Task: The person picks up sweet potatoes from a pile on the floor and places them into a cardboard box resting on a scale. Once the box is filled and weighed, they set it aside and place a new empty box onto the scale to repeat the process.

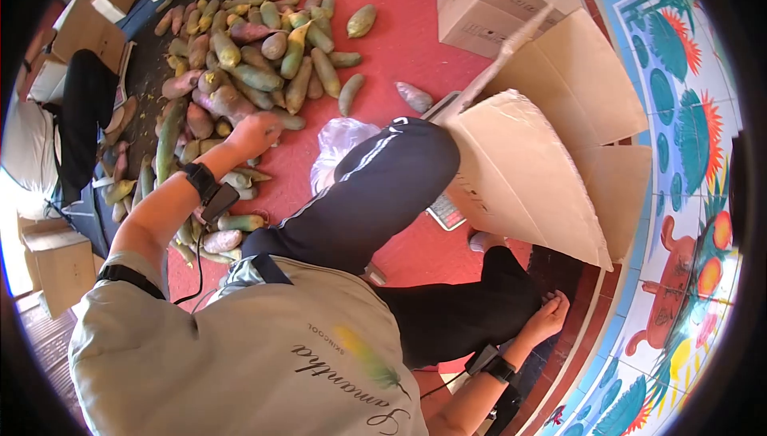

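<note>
The left hand (256,134) reaches over a heap of long green and purplish fruits (240,61) on the red floor (399,45), fingers curled down onto the pile. The right hand (548,316) rests beside the person's black-trousered knee (471,308). A cardboard box (527,180) leans by the raised leg, partly covering a scale (445,212), and another person (84,116) sits at the heap's left edge.

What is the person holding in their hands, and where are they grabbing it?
For the left hand it cannot be told: it rests on the pile with its fingers hidden. The right hand seems to hold nothing.
</note>
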`<state>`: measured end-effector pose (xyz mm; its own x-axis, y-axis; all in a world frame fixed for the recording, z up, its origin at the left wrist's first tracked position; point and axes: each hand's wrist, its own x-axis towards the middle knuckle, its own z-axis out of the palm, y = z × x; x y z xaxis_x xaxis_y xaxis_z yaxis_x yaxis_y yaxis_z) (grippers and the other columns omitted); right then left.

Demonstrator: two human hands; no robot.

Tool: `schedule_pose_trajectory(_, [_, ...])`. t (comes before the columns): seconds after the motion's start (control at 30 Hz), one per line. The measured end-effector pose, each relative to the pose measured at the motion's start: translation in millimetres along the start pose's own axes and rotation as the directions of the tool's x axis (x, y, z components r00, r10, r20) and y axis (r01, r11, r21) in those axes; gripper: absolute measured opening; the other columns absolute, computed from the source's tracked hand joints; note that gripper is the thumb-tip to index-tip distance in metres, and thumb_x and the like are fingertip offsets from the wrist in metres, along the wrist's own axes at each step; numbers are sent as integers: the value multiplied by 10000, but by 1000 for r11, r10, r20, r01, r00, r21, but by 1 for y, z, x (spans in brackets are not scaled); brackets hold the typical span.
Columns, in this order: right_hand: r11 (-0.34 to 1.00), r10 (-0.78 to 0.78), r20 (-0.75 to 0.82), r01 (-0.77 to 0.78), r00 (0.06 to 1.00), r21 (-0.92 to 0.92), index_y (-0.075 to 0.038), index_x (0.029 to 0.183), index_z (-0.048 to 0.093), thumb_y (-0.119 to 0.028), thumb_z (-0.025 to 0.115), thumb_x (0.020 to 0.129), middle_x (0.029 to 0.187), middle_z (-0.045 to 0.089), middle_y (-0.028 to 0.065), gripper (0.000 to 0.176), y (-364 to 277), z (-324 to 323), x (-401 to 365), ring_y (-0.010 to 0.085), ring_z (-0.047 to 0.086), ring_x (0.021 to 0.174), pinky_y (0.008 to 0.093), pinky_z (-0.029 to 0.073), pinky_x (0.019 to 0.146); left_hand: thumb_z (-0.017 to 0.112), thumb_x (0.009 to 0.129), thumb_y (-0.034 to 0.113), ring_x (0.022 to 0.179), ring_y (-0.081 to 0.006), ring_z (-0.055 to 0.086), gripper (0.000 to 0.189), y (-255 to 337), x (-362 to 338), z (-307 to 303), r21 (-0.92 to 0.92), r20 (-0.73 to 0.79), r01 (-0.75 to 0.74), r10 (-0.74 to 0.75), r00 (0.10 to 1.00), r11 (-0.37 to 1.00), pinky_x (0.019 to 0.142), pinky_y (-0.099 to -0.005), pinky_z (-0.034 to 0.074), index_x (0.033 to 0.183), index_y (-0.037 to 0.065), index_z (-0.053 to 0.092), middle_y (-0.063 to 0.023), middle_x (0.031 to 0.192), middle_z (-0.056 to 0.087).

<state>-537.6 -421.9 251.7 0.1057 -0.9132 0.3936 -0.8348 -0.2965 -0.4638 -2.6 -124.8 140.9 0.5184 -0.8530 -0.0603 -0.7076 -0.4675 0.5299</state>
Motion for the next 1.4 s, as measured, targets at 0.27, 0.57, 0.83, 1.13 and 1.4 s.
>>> schedule_pose_trajectory(0.27, [999,24,23,-23,999,-32,0,951,601,-112,420,911,811,636,136,216,3,0,2,209,635,713,308,514,633,526,775,237,844,-346,614,241,-136,-123,69,223,364,369,-428,827,902,768,-428,487,919,77,634,-146,872,651])
schedule_pose_trajectory(0.57, [994,-6,29,10,1000,-113,-1,940,608,-122,417,913,816,638,135,228,-1,0,5,215,645,728,315,526,621,597,759,260,956,-303,611,346,-151,-184,116,191,533,645,-630,565,740,808,-393,489,1056,84,617,-170,1000,638])
schedule_pose_trajectory(0.83, [991,-18,48,24,999,-128,-4,928,607,-117,423,906,786,633,126,216,-7,1,8,212,639,704,315,520,613,622,745,459,1032,-337,555,493,-122,-202,120,310,565,455,-546,618,835,877,-422,446,1105,122,621,-199,1049,585])
schedule_pose_trajectory(1.13, [985,-71,46,77,996,-157,-4,918,605,-132,418,906,782,636,140,227,-4,6,12,228,637,679,323,510,597,694,607,300,864,-349,614,334,-134,-207,138,260,723,250,-359,590,933,736,-431,491,863,89,654,-154,857,647])
schedule_pose_trajectory(1.4, [994,-61,55,66,997,-82,7,918,600,-114,418,907,779,629,135,218,-15,5,10,220,634,683,326,508,595,666,654,216,865,-325,626,364,-99,-175,87,319,670,352,-472,573,880,709,-406,495,959,27,607,-162,904,653])
